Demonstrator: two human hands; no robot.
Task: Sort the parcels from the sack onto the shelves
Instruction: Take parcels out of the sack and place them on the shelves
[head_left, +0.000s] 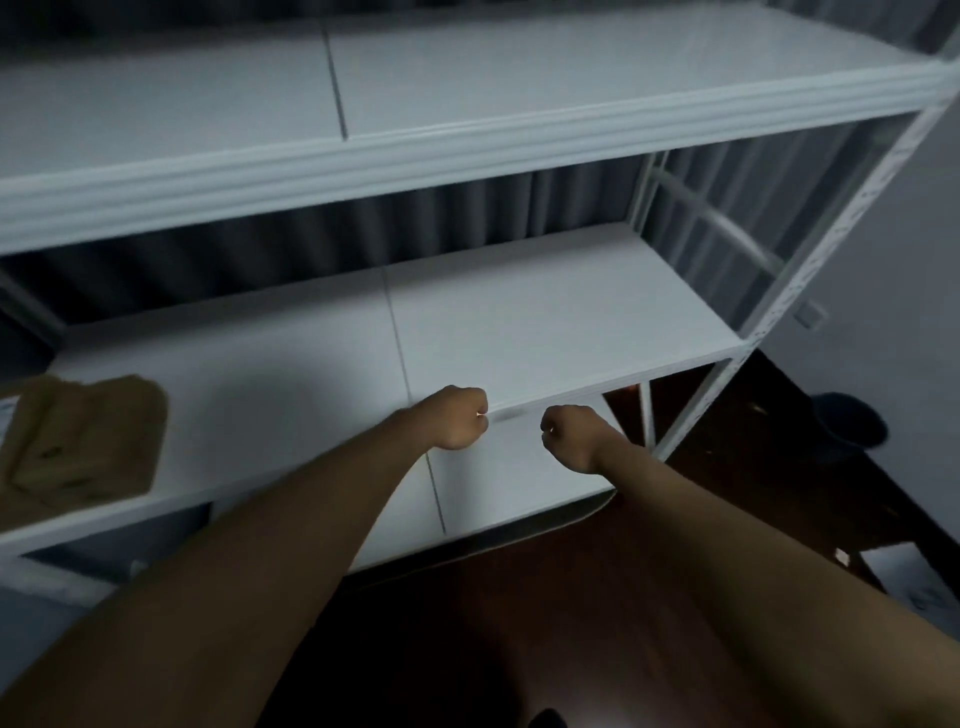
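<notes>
Both bare arms reach forward over the front edge of the middle shelf of a white metal shelving unit. The left hand and the right hand are each curled into a fist near the shelf's front edge, right of the board seam, with a narrow gap between them. The backs of the hands face the camera, so whether the fingers pinch anything cannot be told; a faint blurred streak lies on the shelf between the two fists, possibly something thin, but the view is too soft to say.

A tan parcel, flat and soft like a padded mailer, lies at the left end of the same shelf, close to its front edge and well apart from both hands. The shelf surface between the parcel and the hands is bare white board, as is the stretch from the hands to the right-hand end and back to the rear edge.

The upper shelf overhangs above, its thick front rail crossing the view. At the right corner stands a perforated upright post, with a diagonal brace behind it. A dark pleated curtain hangs behind the unit. Below and to the right is dark wooden floor, where a dark round bucket sits beyond the post.
</notes>
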